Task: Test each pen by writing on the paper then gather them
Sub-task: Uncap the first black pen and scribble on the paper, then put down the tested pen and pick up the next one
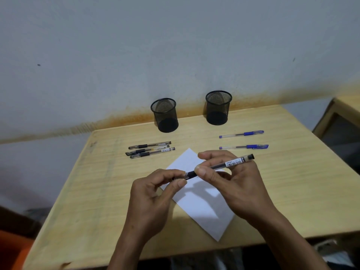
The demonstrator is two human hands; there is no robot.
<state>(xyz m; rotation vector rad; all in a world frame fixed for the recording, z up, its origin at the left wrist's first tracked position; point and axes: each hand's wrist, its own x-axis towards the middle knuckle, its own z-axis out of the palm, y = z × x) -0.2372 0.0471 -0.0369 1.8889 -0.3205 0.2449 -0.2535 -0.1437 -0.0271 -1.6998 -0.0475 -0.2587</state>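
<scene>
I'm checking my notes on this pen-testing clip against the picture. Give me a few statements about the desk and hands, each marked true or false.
1. Both hands hold one black pen above the paper. True: the right hand grips the barrel and the left hand pinches the tip end.
2. Three black pens lie together left of the paper. True.
3. The two blue pens stand inside a mesh cup. False: they lie flat on the desk, apart from each other.
4. There is one mesh cup on the desk. False: two mesh cups stand near the wall.
5. The paper is covered in writing. False: no marks are visible on it.
</scene>
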